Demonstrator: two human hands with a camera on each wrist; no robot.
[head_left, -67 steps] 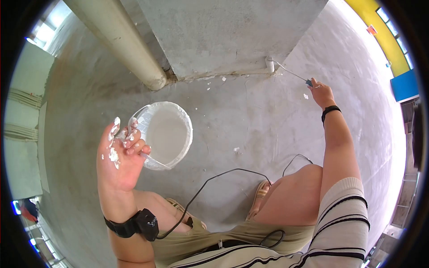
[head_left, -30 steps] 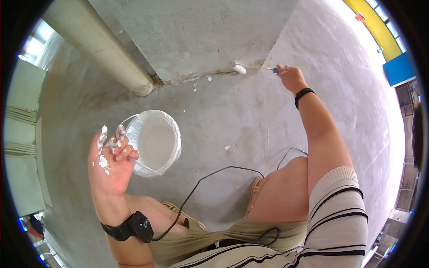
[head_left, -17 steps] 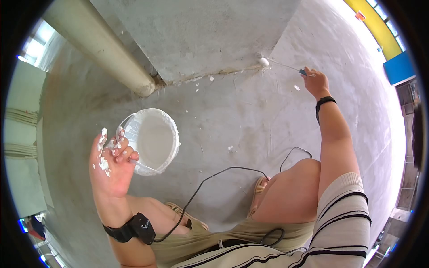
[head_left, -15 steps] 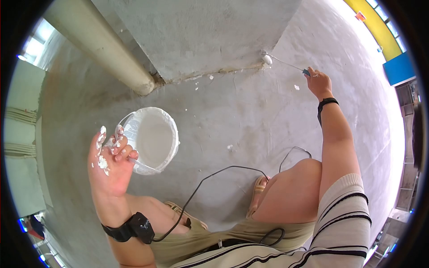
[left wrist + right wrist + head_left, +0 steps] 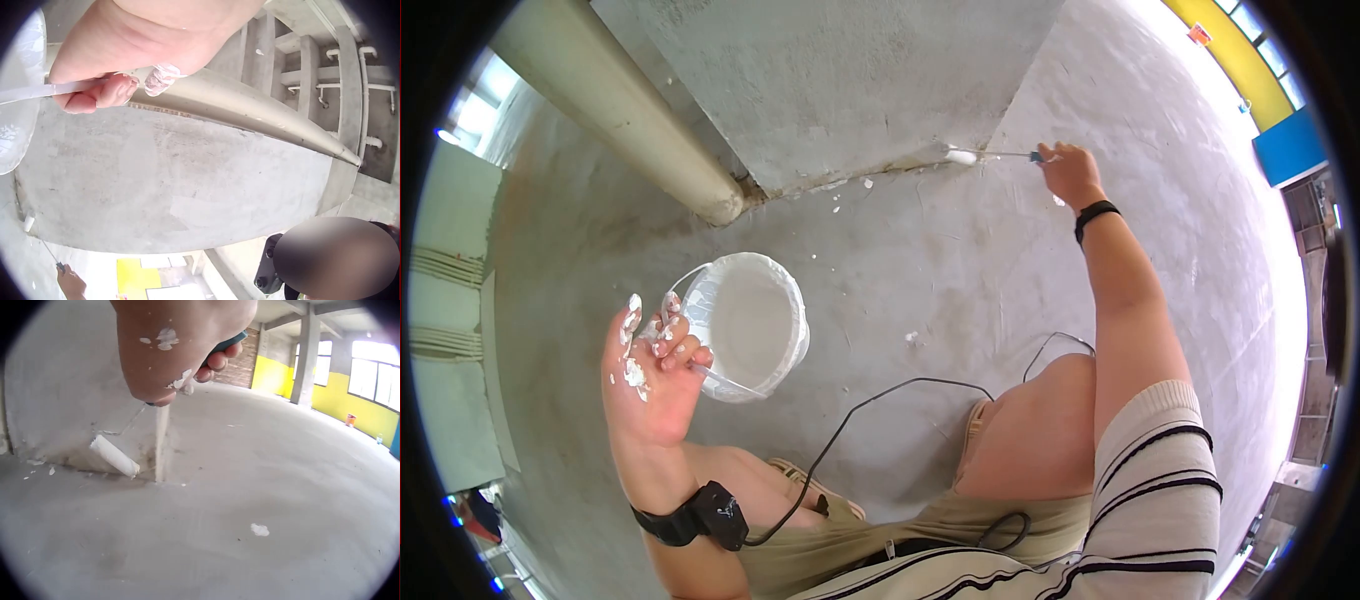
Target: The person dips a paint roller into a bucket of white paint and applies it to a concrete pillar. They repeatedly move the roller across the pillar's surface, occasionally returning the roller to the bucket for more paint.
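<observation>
My right hand [image 5: 1070, 175] grips the dark blue-green handle [image 5: 226, 347] of a paint roller. The white roller sleeve [image 5: 115, 456] lies at the foot of the grey wall [image 5: 850, 90], close to its right-hand corner, level with the floor joint. White paint spots the back of this hand. My left hand [image 5: 658, 375] has its fingers curled round the pale bail handle [image 5: 56, 90] of a white bucket [image 5: 800, 330]. The bucket, tilted a little, hangs beside that hand with pale paint inside. Thick white paint coats the left thumb and fingers.
A pale pipe [image 5: 620, 110] runs down to the floor left of the wall. White paint drips [image 5: 260, 530] dot the grey floor [image 5: 900, 270]. A black cable [image 5: 880, 395] loops from the left wrist across the knees. An orange bucket [image 5: 350, 420] stands far off by a yellow wall.
The roller went left along the wall's foot, back right to the corner, and now left again with my right hand. My left hand keeps hold of the bucket, with little movement.
</observation>
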